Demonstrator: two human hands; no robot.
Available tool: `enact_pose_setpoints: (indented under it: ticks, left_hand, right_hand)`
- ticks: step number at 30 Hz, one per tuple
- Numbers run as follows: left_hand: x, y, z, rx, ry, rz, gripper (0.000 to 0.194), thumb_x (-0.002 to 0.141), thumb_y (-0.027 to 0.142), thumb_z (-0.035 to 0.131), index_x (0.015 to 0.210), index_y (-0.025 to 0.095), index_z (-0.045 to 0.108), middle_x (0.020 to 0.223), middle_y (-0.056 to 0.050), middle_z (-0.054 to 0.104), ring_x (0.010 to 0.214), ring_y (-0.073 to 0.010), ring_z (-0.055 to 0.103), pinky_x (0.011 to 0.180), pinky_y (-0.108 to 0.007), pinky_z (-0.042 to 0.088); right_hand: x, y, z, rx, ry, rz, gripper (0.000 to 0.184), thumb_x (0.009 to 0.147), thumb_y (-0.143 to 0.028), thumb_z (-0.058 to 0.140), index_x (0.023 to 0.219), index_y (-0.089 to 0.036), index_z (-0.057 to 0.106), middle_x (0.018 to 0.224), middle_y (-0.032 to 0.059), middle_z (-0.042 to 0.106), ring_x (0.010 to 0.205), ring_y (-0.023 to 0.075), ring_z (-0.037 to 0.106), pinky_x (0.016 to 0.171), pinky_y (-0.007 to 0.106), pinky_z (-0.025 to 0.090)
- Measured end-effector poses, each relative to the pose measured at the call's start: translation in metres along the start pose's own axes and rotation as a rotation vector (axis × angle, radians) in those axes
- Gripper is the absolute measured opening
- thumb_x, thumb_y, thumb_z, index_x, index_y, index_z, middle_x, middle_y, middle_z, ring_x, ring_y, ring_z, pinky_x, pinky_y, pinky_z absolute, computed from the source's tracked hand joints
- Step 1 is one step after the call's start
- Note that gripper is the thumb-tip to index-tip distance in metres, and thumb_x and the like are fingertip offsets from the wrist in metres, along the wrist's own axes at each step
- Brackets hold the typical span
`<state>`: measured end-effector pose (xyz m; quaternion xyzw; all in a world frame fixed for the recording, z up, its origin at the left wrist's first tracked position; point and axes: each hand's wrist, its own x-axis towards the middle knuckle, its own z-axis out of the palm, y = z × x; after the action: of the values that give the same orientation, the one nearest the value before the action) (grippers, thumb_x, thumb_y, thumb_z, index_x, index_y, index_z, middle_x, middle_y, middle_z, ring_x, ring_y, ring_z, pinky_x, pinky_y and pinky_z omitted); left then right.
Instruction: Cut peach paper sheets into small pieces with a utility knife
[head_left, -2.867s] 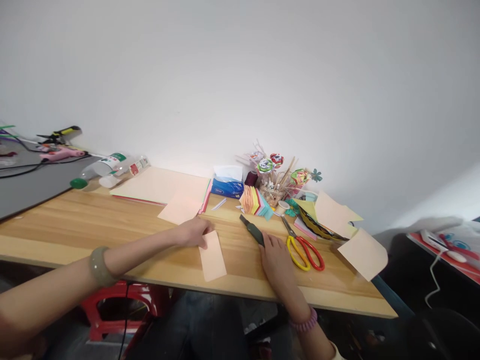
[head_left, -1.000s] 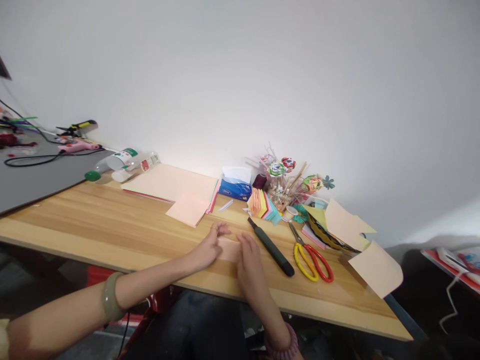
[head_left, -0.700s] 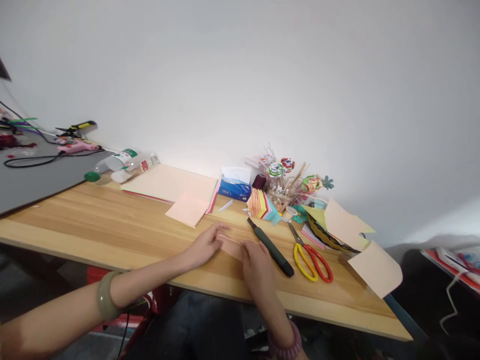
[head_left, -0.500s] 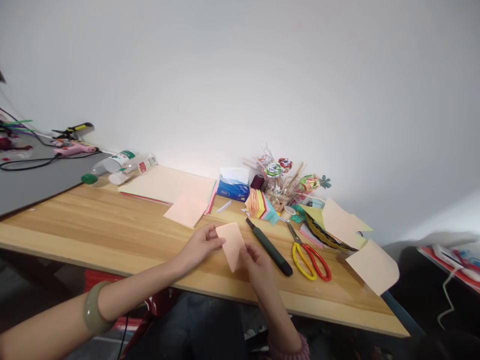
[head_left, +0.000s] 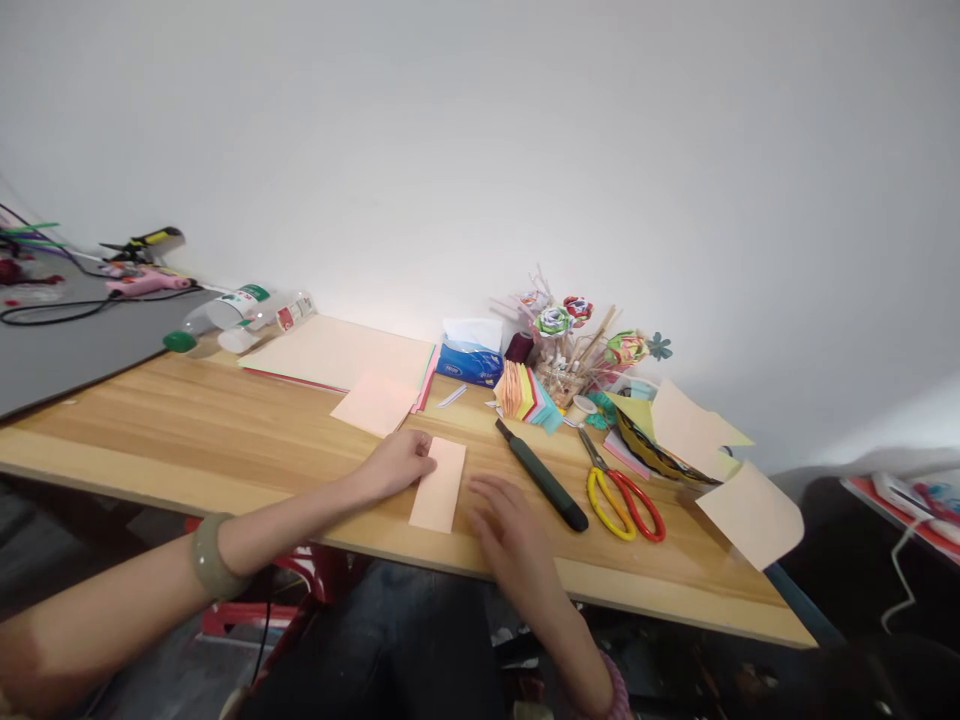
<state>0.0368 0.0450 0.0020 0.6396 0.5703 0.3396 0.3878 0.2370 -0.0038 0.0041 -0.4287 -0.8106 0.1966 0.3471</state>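
A small peach paper rectangle (head_left: 441, 490) is at the table's front edge, its long sides running away from me. My left hand (head_left: 401, 462) pinches its left edge between thumb and curled fingers. To the right of the paper, my right hand (head_left: 510, 520) hovers apart from it, fingers stretched out and holding nothing. A dark green pen-shaped tool (head_left: 544, 477) lies right of that hand. Beside the tool rest scissors (head_left: 616, 495) with one yellow and one red handle. Behind my left hand is a larger pale pink square of paper (head_left: 373, 403).
Large coloured sheets (head_left: 337, 350) lie behind, with plastic bottles (head_left: 225, 312) to their left. A blue tissue pack (head_left: 470, 360), folded coloured papers (head_left: 525, 393) and paper flowers (head_left: 555, 321) stand along the wall. A peach sheet (head_left: 752, 512) overhangs the right edge.
The small paper has turned from a slant to nearly straight and moved slightly left. My right hand has let go of it and opened; my left still holds it.
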Motion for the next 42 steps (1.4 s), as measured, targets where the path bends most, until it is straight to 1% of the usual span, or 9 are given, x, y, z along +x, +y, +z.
enact_pose_setpoints:
  ticks: [6, 8, 11, 16, 19, 25, 30, 37, 42]
  left_hand:
    - [-0.002, 0.004, 0.0, 0.304, 0.017, 0.056, 0.009, 0.064, 0.012, 0.053, 0.057, 0.018, 0.054, 0.058, 0.001, 0.054, 0.061, -0.0177, 0.054, 0.06, -0.028, 0.038]
    - [-0.003, 0.004, -0.002, 0.346, 0.035, 0.134, 0.013, 0.065, 0.01, 0.055, 0.075, 0.017, 0.06, 0.081, -0.005, 0.061, 0.084, -0.0237, 0.057, 0.076, -0.035, 0.041]
    - [-0.004, 0.003, -0.008, 0.338, -0.028, 0.334, 0.036, 0.068, 0.006, 0.055, 0.102, 0.018, 0.058, 0.118, -0.01, 0.053, 0.116, -0.0256, 0.043, 0.097, -0.039, 0.033]
    - [-0.007, 0.002, -0.021, 0.259, -0.398, 0.58, 0.014, 0.08, 0.015, 0.055, 0.088, 0.021, 0.066, 0.095, -0.004, 0.065, 0.098, -0.0186, 0.056, 0.09, -0.029, 0.04]
    - [-0.004, 0.0, -0.026, 0.223, -0.498, 0.621, 0.013, 0.082, 0.021, 0.058, 0.09, 0.02, 0.067, 0.099, -0.006, 0.065, 0.099, -0.0193, 0.055, 0.089, -0.028, 0.04]
    - [0.002, -0.001, -0.031, 0.222, -0.573, 0.608, 0.023, 0.069, 0.026, 0.074, 0.092, 0.021, 0.07, 0.1, -0.006, 0.063, 0.097, -0.0207, 0.056, 0.089, -0.028, 0.04]
    - [0.002, -0.005, -0.034, 0.302, -0.559, 0.616, 0.049, 0.06, 0.024, 0.08, 0.107, 0.02, 0.066, 0.122, -0.012, 0.056, 0.113, -0.0252, 0.051, 0.097, -0.032, 0.036]
    - [0.006, -0.002, -0.034, 0.5, -0.555, 0.74, 0.042, 0.07, 0.029, 0.073, 0.11, 0.019, 0.065, 0.12, -0.013, 0.061, 0.11, -0.0277, 0.054, 0.094, -0.037, 0.038]
    - [0.001, 0.009, -0.034, 0.582, -0.547, 0.766, 0.042, 0.065, 0.021, 0.07, 0.107, 0.019, 0.065, 0.115, -0.01, 0.064, 0.105, -0.0283, 0.055, 0.087, -0.034, 0.04]
  right_hand:
    - [0.006, -0.004, 0.015, -0.204, -0.128, -0.108, 0.033, 0.078, -0.011, 0.052, 0.107, -0.02, 0.063, 0.113, 0.0059, 0.064, 0.109, 0.022, 0.053, 0.097, 0.042, 0.037]
    - [0.008, -0.004, 0.017, -0.262, -0.138, -0.115, 0.03, 0.079, -0.011, 0.051, 0.105, -0.019, 0.064, 0.11, 0.006, 0.065, 0.107, 0.0215, 0.054, 0.097, 0.042, 0.037]
    - [0.012, -0.006, 0.017, -0.334, -0.146, -0.119, 0.029, 0.08, -0.011, 0.05, 0.104, -0.018, 0.063, 0.11, 0.0061, 0.065, 0.106, 0.021, 0.054, 0.099, 0.042, 0.034]
    - [0.018, -0.005, 0.015, -0.424, -0.176, -0.138, 0.029, 0.081, -0.012, 0.048, 0.105, -0.02, 0.063, 0.111, 0.0044, 0.065, 0.104, 0.018, 0.055, 0.096, 0.036, 0.037]
    - [0.022, 0.008, 0.006, -0.491, -0.168, -0.12, 0.03, 0.084, -0.016, 0.046, 0.11, -0.022, 0.06, 0.112, 0.0032, 0.064, 0.106, 0.0152, 0.055, 0.095, 0.031, 0.038]
    - [0.022, 0.054, -0.03, -0.755, 0.032, 0.128, 0.044, 0.09, -0.028, 0.042, 0.127, -0.005, 0.045, 0.123, 0.0243, 0.051, 0.114, 0.0323, 0.047, 0.091, 0.049, 0.036]
    - [0.013, 0.072, -0.036, -0.846, -0.012, 0.123, 0.038, 0.091, -0.028, 0.042, 0.123, -0.009, 0.049, 0.11, 0.0182, 0.059, 0.102, 0.0287, 0.052, 0.086, 0.043, 0.041]
    - [0.007, 0.061, -0.037, -0.879, 0.002, 0.111, 0.038, 0.092, -0.018, 0.031, 0.124, -0.005, 0.046, 0.103, 0.0198, 0.057, 0.095, 0.0283, 0.055, 0.079, 0.042, 0.046]
    - [-0.023, 0.033, -0.052, -0.808, -0.008, 0.08, 0.043, 0.094, -0.025, 0.029, 0.135, -0.012, 0.034, 0.103, 0.0138, 0.058, 0.081, 0.0212, 0.062, 0.062, 0.031, 0.051]
